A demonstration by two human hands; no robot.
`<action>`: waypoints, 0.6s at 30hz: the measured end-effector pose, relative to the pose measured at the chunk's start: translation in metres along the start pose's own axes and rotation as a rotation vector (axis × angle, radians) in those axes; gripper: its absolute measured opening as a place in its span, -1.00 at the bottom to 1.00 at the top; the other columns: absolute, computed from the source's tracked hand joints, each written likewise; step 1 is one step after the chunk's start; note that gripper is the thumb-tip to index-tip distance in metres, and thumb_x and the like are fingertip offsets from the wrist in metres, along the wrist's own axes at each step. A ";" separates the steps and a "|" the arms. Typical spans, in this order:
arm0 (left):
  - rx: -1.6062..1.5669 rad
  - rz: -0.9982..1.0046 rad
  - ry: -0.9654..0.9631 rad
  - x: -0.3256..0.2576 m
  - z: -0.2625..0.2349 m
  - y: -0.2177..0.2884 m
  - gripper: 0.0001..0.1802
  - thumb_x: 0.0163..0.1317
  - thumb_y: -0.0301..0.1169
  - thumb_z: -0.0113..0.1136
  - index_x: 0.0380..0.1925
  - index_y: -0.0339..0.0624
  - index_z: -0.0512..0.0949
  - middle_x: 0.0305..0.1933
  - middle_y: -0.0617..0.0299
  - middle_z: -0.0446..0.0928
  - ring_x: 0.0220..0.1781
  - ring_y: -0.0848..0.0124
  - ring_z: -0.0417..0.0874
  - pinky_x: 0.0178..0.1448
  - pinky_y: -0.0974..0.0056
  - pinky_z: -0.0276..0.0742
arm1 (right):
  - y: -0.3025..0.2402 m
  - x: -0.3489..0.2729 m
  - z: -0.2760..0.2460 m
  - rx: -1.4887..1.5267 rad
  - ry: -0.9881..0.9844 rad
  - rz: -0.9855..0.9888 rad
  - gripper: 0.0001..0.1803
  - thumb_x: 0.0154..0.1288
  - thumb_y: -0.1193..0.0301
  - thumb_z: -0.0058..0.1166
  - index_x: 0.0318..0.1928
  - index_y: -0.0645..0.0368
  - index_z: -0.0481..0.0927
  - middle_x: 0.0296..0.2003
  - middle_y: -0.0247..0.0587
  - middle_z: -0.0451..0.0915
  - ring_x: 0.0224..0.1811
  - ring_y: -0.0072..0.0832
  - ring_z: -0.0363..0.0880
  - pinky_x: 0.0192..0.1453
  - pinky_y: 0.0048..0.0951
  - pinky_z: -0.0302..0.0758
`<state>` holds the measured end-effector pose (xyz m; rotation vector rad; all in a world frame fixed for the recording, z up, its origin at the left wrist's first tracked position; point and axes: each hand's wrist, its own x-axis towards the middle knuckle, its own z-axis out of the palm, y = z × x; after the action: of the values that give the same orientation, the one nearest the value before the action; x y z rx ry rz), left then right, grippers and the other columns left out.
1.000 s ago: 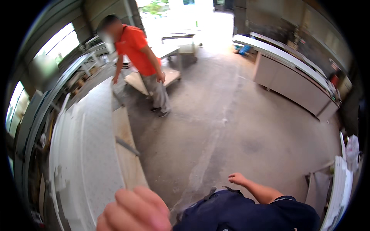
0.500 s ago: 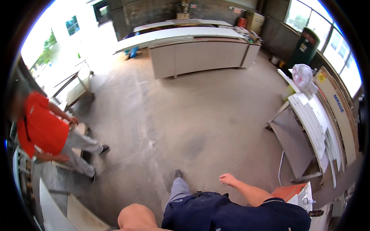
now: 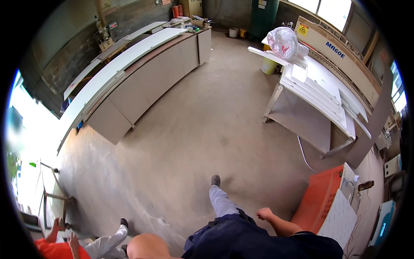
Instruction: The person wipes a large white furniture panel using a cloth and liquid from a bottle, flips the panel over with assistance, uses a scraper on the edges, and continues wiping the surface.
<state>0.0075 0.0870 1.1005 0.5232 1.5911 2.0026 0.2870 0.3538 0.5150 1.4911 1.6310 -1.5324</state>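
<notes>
My right hand (image 3: 264, 213) hangs over the floor beside my dark blue shirt. Its fingers are curled in, and nothing shows in them. An orange-red machine panel (image 3: 314, 198) is the nearest thing to it, apart from it on the right. Of my left side, only bare skin of the arm (image 3: 148, 247) shows at the lower edge; that hand is out of view. One shoe of mine (image 3: 216, 180) is stretched forward on the concrete floor (image 3: 189, 129).
A long workbench (image 3: 151, 88) bearing white boards runs along the left. Right stands a table with stacked white panels (image 3: 315, 93) and a plastic bag (image 3: 282, 43). A white cable (image 3: 304, 153) trails on the floor. A person in red (image 3: 60, 250) is at lower left, near a metal-framed cart (image 3: 54, 196).
My view has swung right, so the workbench, cart and person in red shift left. The panel table and orange-red machine show more fully. My right hand stays low at my side.
</notes>
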 end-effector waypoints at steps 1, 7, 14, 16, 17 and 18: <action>-0.004 0.029 -0.045 0.038 0.004 -0.005 -0.78 0.28 -0.36 -0.10 -0.57 -0.07 0.31 -0.54 0.27 0.34 -0.54 0.43 0.34 -0.42 0.40 0.31 | -0.018 0.019 -0.001 -0.010 0.026 0.055 -0.82 0.13 0.46 0.05 -0.59 0.18 0.55 -0.62 -0.28 0.54 -0.63 -0.49 0.49 -0.57 -0.49 0.39; -0.410 0.524 -0.284 0.281 -0.027 -0.081 -0.88 0.16 -0.46 0.13 -0.32 -0.08 0.39 -0.51 0.33 0.22 -0.45 0.42 0.28 -0.32 0.32 0.27 | -0.178 0.142 -0.049 0.101 -0.033 -0.070 -0.89 0.08 0.47 0.11 -0.53 0.22 0.61 -0.61 -0.26 0.54 -0.64 -0.51 0.48 -0.57 -0.50 0.39; -0.234 0.019 0.264 0.455 -0.106 -0.216 -0.84 0.12 -0.68 0.09 -0.28 -0.27 0.49 -0.42 0.16 0.47 -0.48 0.39 0.47 -0.36 0.34 0.40 | -0.476 0.251 -0.146 0.163 0.170 -0.477 -0.81 0.13 0.43 0.14 -0.28 0.29 0.61 -0.54 -0.34 0.57 -0.53 -0.61 0.50 -0.44 -0.57 0.43; -0.270 -0.159 0.397 0.508 -0.121 -0.260 -0.88 0.16 -0.66 0.11 -0.29 -0.32 0.50 -0.42 0.15 0.50 -0.52 0.40 0.48 -0.40 0.37 0.40 | -0.523 0.293 -0.171 0.177 0.193 -0.476 -0.81 0.12 0.41 0.16 -0.29 0.28 0.62 -0.54 -0.34 0.57 -0.52 -0.61 0.50 -0.44 -0.57 0.43; -0.287 -0.173 0.387 0.543 -0.122 -0.273 -0.88 0.17 -0.65 0.11 -0.27 -0.33 0.50 -0.43 0.16 0.50 -0.53 0.41 0.48 -0.42 0.38 0.40 | -0.544 0.319 -0.185 0.195 0.211 -0.482 -0.81 0.12 0.40 0.17 -0.29 0.27 0.63 -0.53 -0.34 0.58 -0.52 -0.61 0.50 -0.44 -0.57 0.43; -0.302 -0.184 0.375 0.579 -0.119 -0.285 -0.88 0.19 -0.64 0.11 -0.26 -0.35 0.50 -0.43 0.16 0.50 -0.53 0.41 0.48 -0.43 0.38 0.41 | -0.561 0.341 -0.199 0.132 0.175 -0.514 -0.81 0.12 0.40 0.17 -0.29 0.26 0.63 -0.52 -0.34 0.58 -0.51 -0.61 0.51 -0.44 -0.57 0.43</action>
<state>-0.4732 0.4008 0.7824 -0.1180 1.4349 2.2310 -0.2520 0.7784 0.5086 1.3668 2.1785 -1.8442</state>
